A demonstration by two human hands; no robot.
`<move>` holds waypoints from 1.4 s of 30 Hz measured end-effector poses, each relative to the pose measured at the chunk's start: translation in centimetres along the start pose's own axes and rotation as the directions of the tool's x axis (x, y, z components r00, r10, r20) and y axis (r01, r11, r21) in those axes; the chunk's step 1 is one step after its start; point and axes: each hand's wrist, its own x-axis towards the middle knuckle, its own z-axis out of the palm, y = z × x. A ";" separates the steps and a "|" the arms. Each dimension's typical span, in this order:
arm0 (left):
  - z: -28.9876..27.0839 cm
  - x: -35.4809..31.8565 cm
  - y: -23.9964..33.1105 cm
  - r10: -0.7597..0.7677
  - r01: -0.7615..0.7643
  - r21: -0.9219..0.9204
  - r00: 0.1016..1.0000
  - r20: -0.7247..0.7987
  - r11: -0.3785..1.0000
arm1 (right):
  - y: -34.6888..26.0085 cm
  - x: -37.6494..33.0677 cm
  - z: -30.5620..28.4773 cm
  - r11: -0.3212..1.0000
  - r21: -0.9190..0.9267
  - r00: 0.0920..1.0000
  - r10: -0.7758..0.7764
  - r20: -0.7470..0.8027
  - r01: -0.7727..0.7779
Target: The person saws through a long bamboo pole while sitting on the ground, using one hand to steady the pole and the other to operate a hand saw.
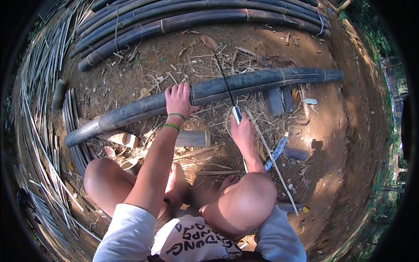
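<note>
A thick dark bamboo pole (244, 84) lies crosswise in front of me, with a pale line along its near side. My left hand (178, 101) grips it from above left of the middle, fingers over the far side and thumb pointing right. Just beside that hand a dark narrow band or cut crosses the pole. In my right hand (242, 131), closed, is the white-and-black handle of a handsaw (226, 83). Its thin dark blade reaches away from me across the top of the pole, right of my left hand; whether the teeth touch the bamboo I cannot tell.
Several bamboo poles (205, 18) lie bundled at the back. Long split strips (39, 96) cover the left side. A flat blade (276, 152) and a thin stick (273, 161) lie near my right knee. Wood blocks (192, 139) and shavings lie on the dirt under the pole.
</note>
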 end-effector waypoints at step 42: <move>0.9 -0.7 4.3 0.012 -0.012 0.000 0.999 -0.048 1.000 | -0.3 0.2 -0.5 0.999 0.035 1.000 0.009 -0.014 -0.009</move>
